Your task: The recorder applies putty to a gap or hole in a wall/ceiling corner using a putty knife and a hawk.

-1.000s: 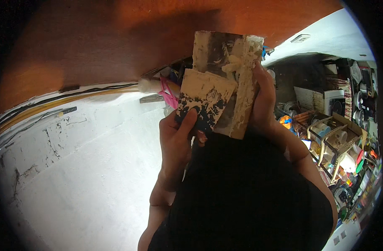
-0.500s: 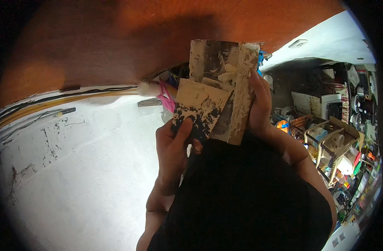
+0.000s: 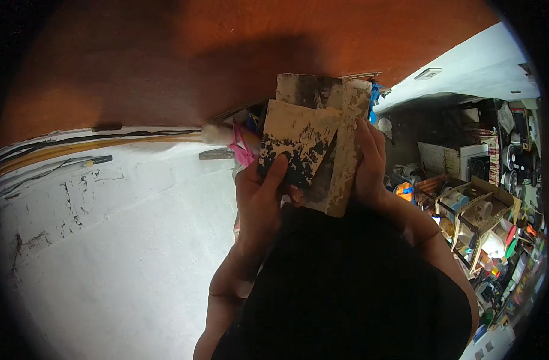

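Note:
My left hand is closed on a flat, square black putty spreader, with the thumb lying on its face. Tan putty coats most of the spreader, and black shows through in patches toward the thumb. My right hand grips the long edge of a putty board with a raised, crusted side. Dried and wet putty smears this board. The spreader lies over the board's left part and hides much of its face; whether the two touch along the whole edge I cannot tell.
A reddish-brown panel spans the top. At left, cables run along a white, chipped wall. A pink strap hangs behind the spreader. Shelving and cluttered household goods fill the right side.
My left hand has moved up and right, sliding the spreader farther over the board. The board sits slightly lower in view, still in my right hand.

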`<state>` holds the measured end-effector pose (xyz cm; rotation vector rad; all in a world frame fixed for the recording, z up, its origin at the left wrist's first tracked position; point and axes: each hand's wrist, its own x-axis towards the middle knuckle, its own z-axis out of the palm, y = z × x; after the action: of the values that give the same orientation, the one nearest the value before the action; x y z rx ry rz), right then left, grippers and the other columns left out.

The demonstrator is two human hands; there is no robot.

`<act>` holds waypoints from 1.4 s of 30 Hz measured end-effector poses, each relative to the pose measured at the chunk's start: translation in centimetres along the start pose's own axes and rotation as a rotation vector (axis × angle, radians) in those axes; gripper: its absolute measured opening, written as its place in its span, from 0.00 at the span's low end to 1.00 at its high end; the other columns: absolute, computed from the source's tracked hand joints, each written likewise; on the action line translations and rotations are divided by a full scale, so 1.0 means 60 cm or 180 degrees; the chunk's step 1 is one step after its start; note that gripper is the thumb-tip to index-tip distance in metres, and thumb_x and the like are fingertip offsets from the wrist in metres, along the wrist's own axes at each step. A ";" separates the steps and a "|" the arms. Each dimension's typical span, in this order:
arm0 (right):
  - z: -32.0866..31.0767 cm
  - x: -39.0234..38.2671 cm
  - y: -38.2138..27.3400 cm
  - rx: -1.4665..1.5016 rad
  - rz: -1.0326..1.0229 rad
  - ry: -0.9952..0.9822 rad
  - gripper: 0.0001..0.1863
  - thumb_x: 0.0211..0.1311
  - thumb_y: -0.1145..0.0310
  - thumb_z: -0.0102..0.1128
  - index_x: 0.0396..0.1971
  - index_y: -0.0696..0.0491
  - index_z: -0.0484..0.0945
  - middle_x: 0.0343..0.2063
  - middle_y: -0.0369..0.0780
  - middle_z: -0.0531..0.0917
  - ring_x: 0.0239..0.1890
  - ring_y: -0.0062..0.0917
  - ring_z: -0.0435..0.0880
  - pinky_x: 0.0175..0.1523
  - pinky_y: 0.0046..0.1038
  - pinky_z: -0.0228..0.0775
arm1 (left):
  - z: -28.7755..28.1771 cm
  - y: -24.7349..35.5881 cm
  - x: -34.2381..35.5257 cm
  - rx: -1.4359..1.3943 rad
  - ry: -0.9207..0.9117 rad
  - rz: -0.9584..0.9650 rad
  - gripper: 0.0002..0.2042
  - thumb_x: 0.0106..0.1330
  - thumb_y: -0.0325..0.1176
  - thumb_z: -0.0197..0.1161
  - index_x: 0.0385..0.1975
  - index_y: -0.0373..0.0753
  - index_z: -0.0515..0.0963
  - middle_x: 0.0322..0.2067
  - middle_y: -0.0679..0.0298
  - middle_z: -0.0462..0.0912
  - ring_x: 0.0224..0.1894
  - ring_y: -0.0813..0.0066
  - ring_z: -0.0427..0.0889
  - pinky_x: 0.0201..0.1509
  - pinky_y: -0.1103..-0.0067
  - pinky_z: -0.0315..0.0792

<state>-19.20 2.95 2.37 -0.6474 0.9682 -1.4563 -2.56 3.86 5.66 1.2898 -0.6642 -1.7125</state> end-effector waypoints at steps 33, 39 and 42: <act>-0.015 -0.004 0.004 -0.0180 -0.0305 0.0021 0.17 0.73 0.62 0.42 0.47 0.59 0.73 0.38 0.36 0.79 0.39 0.16 0.74 0.45 0.20 0.66 | 0.042 0.006 0.014 -0.0546 0.0028 -0.0131 0.09 0.69 0.33 0.54 0.44 0.37 0.72 0.31 0.64 0.80 0.23 0.79 0.74 0.25 0.83 0.65; -0.029 0.005 0.012 -0.0206 -0.0279 -0.0117 0.17 0.73 0.62 0.42 0.48 0.59 0.72 0.38 0.36 0.79 0.40 0.16 0.74 0.45 0.20 0.66 | 0.039 0.006 0.037 -0.0595 -0.0052 0.0000 0.08 0.69 0.34 0.55 0.43 0.39 0.72 0.31 0.66 0.79 0.23 0.81 0.73 0.24 0.84 0.65; -0.022 0.005 0.011 -0.0089 -0.0344 -0.0117 0.17 0.73 0.62 0.42 0.48 0.59 0.72 0.38 0.36 0.79 0.40 0.16 0.73 0.45 0.20 0.66 | 0.037 0.012 0.042 -0.0657 -0.0020 -0.0033 0.08 0.69 0.34 0.55 0.43 0.39 0.72 0.30 0.67 0.79 0.22 0.81 0.72 0.23 0.83 0.64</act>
<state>-20.05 2.97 1.11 -0.7544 0.9386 -1.5227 -4.64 1.15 5.76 1.1456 -0.4708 -1.7446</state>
